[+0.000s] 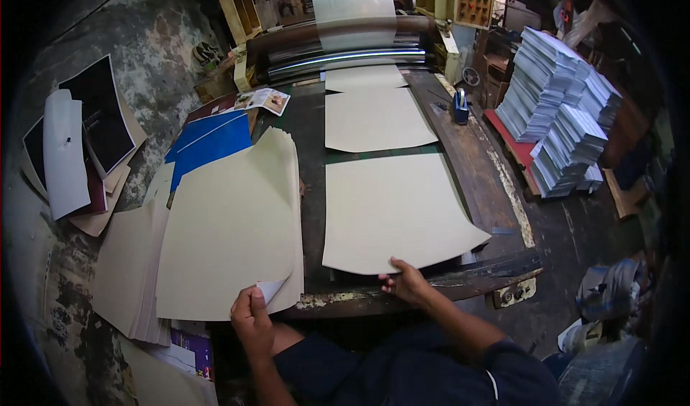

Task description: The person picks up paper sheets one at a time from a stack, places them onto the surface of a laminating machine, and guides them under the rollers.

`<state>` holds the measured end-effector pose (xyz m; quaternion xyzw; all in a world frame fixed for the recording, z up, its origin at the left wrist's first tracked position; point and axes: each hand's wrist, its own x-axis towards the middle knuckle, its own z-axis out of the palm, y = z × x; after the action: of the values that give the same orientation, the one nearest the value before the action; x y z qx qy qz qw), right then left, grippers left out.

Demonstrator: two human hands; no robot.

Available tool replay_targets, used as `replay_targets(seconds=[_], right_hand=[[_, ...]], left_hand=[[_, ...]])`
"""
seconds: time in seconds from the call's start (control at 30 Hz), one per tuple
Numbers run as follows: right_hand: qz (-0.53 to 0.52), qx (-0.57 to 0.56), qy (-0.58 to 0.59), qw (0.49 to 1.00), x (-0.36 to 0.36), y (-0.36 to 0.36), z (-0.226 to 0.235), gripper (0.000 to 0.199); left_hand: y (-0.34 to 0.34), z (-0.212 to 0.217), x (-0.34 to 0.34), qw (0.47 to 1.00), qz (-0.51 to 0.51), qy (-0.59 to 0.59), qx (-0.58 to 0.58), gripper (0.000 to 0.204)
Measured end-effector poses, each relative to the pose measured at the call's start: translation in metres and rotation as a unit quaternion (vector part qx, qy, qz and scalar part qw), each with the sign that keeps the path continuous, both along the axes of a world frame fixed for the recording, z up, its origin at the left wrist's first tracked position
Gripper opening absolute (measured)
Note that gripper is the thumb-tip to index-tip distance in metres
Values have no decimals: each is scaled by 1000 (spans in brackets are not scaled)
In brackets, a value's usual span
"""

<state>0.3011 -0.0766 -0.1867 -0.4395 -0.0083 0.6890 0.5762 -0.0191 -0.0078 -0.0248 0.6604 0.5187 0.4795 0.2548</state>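
My left hand [253, 316] pinches the near right corner of the top sheet on a stack of cream paper sheets [226, 226]. That corner is curled up and shows a white underside. On the machine's feed table, a single cream sheet [392, 208] lies flat except for its slightly raised near edge. My right hand [405, 282] grips this edge, thumb on top and fingers mostly hidden beneath. Beyond it, another cream sheet [377, 118] lies in line, with a third sheet [363, 77] reaching up to the shiny metal roller [345, 59].
Clear film [356, 10] runs down to the rollers. Left of the stack lie more sheets [129, 269] and blue sheets [210, 143]. A blue tape dispenser [461, 108] stands on the table's right side. Tall paper piles [543, 89] stand on the right, near a control panel [475, 0].
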Motion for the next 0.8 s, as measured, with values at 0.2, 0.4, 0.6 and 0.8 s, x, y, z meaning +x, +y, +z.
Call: replay_targets(seconds=[0.2, 0.4, 0.6, 0.8], right_hand=[[-34, 29, -9, 999, 25, 55, 1, 41], [-65, 51, -17, 996, 43, 98, -18, 45], [-147, 45, -23, 988, 56, 138, -32, 45], [-155, 14, -50, 987, 30, 124, 0, 68]], left_hand=[[-4, 2, 10, 999, 26, 19, 20, 27], [-6, -5, -5, 991, 3, 128, 38, 32], [0, 10, 4, 967, 56, -236, -74, 43], [-11, 17, 4, 973, 99, -210, 13, 43]])
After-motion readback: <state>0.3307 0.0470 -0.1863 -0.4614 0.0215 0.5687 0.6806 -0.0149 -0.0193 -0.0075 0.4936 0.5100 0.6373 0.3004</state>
